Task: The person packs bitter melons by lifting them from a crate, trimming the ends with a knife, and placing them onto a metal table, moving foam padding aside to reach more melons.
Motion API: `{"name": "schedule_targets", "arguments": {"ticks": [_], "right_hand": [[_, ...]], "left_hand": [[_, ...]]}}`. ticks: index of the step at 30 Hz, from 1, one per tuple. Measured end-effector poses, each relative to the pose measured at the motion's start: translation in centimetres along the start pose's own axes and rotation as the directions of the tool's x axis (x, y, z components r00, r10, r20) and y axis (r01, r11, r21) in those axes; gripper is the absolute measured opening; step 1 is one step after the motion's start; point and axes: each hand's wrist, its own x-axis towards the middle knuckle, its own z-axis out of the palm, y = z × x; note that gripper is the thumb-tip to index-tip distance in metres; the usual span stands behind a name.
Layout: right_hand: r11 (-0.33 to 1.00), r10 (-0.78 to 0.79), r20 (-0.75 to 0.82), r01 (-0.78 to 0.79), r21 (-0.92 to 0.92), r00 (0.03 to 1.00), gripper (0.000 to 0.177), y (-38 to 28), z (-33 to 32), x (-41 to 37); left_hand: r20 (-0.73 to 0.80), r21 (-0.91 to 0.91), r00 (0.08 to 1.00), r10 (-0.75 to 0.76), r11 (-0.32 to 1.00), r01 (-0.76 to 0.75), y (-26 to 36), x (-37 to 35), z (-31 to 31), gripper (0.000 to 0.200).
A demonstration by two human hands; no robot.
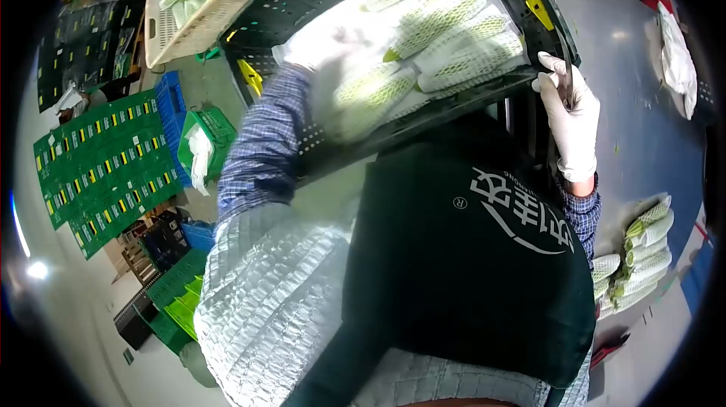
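Note:
A dark green plastic crate [318,167] with yellow handle clips tilts in front of my body. Inside it lie several long pale-green vegetables [442,25] in white foam-net sleeves, on a white liner. My left hand [327,42], in a white glove, reaches into the crate's left part over the liner and vegetables; glare washes out its fingers, and I cannot tell whether they hold anything. At the crate's right end, my gloved right hand [571,116] grips the rim, its thumb and fingers closed around the edge.
A grey worktable [620,135] stands to the right, with a white bag [675,59] and several netted vegetables [639,256] on it. To the left are a cream crate [162,32] holding more vegetables, a green bin [215,131] and stacked green crates [106,165].

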Motion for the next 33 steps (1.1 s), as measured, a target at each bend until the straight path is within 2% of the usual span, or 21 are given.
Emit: {"name": "schedule_targets", "arguments": {"ticks": [1,3,4,5,7,11,13,15,16,18,20,22,23,25,27,29,30,31,33], "right_hand": [[0.999,0.03,0.003,-0.03,0.034,1.0,0.03,0.2,-0.1,-0.3],[0.991,0.079,0.002,-0.079,0.104,0.997,0.03,0.4,-0.3,-0.9],[0.989,0.115,0.009,-0.115,0.09,0.993,0.03,0.5,-0.4,-1.0],[0.99,0.118,0.005,-0.118,0.075,0.993,0.03,0.6,-0.4,-1.0],[0.991,0.121,0.013,-0.122,0.05,0.993,0.029,0.7,0.0,-1.2],[0.991,0.091,0.027,-0.088,-0.105,0.995,0.03,0.7,0.7,-1.0],[0.989,0.06,0.007,-0.058,-0.134,0.998,0.03,0.8,0.9,-1.2],[0.98,0.045,0.025,-0.04,-0.198,0.999,0.029,0.5,0.6,-1.1],[0.992,0.015,-0.013,-0.017,-0.128,1.0,0.029,0.8,1.0,-1.1],[0.989,0.015,0.006,-0.014,-0.148,1.0,0.029,0.7,0.6,-1.2],[0.991,-0.023,0.049,0.029,-0.128,0.999,0.03,0.6,0.4,-1.0],[0.992,-0.102,0.093,0.108,-0.064,0.99,0.033,-0.4,1.1,-0.2],[0.968,-0.172,0.098,0.186,-0.167,0.98,0.038,-1.9,1.4,0.1],[0.918,-0.386,0.063,0.39,-0.068,0.92,0.045,-3.4,3.1,1.4],[0.776,-0.623,-0.002,0.617,-0.13,0.782,0.056,-5.3,4.4,2.9],[0.751,-0.653,0.02,0.651,-0.112,0.757,0.061,-7.1,4.5,3.2],[0.679,-0.734,-0.031,0.73,-0.084,0.679,0.058,-8.2,4.4,3.7],[0.761,-0.647,-0.007,0.644,-0.077,0.763,0.052,-8.2,4.4,3.3],[0.686,-0.724,-0.081,0.702,-0.188,0.685,0.048,-7.0,4.2,3.7]], "left_hand": [[-0.035,0.411,0.998,-0.061,0.909,0.07,-1.3,0.3,4.3,0.051],[-0.069,0.649,0.993,-0.098,0.751,0.119,-7.3,0.5,8.3,0.076],[-0.075,0.67,0.984,-0.16,0.723,0.168,-5.9,-0.3,8.7,0.08],[-0.069,0.545,0.982,-0.178,0.817,0.187,-4.6,-1.6,8.5,0.083],[-0.105,0.571,0.992,-0.066,0.813,0.115,-7.1,-1.7,8.7,0.083],[0.039,0.794,0.986,-0.16,0.604,0.067,-5.6,-3.1,7.4,0.078],[0.045,0.805,0.987,-0.153,0.59,0.054,-5.6,-4.7,7.1,0.077],[-0.005,0.762,0.994,-0.106,0.644,0.072,-5.7,-6.5,6.8,0.076],[-0.04,0.728,0.997,-0.073,0.68,0.079,-5.7,-7.2,6.7,0.076],[-0.123,0.632,0.992,0.009,0.772,0.072,-4.6,-8.3,6.4,0.076],[-0.219,0.513,0.969,0.112,0.858,0.017,-2.7,-8.4,6.4,0.075],[-0.302,0.386,0.926,0.228,0.917,-0.1,0.9,-8.0,6.4,0.075],[-0.331,0.341,0.9,0.284,0.925,-0.167,3.0,-8.1,6.4,0.074],[-0.369,0.302,0.843,0.392,0.908,-0.29,7.5,-8.2,6.5,0.074],[-0.386,0.308,0.782,0.49,0.867,-0.391,11.4,-8.6,7.2,0.074],[-0.389,0.352,0.721,0.574,0.815,-0.46,14.5,-8.8,8.2,0.073],[-0.388,0.38,0.692,0.609,0.79,-0.482,15.5,-8.8,9.0,0.073],[-0.388,0.393,0.673,0.629,0.774,-0.497,16.3,-8.8,9.5,0.073],[-0.396,0.375,0.655,0.643,0.765,-0.524,17.5,-8.8,10.4,0.073]]}}
